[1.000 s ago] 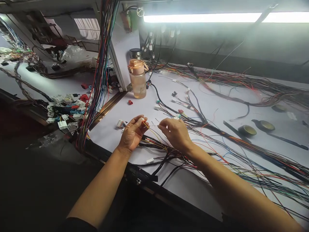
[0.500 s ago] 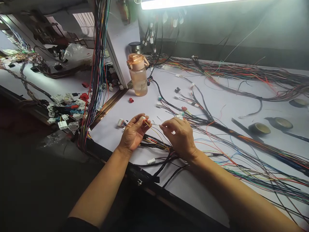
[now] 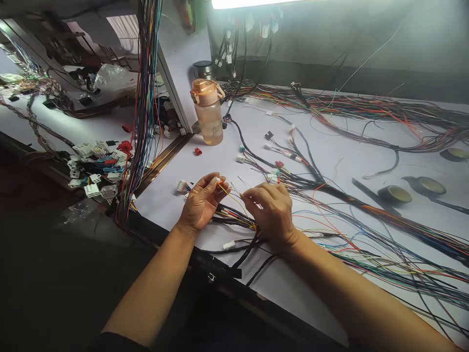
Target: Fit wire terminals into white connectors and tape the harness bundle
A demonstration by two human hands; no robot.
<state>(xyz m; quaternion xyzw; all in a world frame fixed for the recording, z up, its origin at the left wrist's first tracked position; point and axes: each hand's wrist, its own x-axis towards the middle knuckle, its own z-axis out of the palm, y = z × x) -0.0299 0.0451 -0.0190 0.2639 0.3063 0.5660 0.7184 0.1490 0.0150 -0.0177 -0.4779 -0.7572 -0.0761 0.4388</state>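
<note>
My left hand [image 3: 200, 203] is closed in a pinch on a small red connector [image 3: 219, 183] near the front of the white bench [image 3: 340, 161]. Thin yellow and orange wires [image 3: 238, 201] run from that connector toward my right hand [image 3: 271, 210]. The right hand's fingers are curled and pinched on one of these thin wires, just right of the connector. Both hands hover over a bundle of black and coloured harness wires [image 3: 234, 217]. A white connector [image 3: 182, 186] lies just left of my left hand, another white connector [image 3: 229, 244] below the hands.
A pink-lidded water bottle [image 3: 208, 115] stands behind the hands, a small red connector [image 3: 198, 151] near it. Long wire looms [image 3: 384, 220] spread across the right. Tape rolls [image 3: 394, 194] lie at right. A pile of white and red connectors [image 3: 100, 164] sits left, behind hanging wires [image 3: 141, 122].
The view has tilted down a little. My right hand has drawn slightly closer to the left and curled more tightly on the wire. The left hand has kept its grip.
</note>
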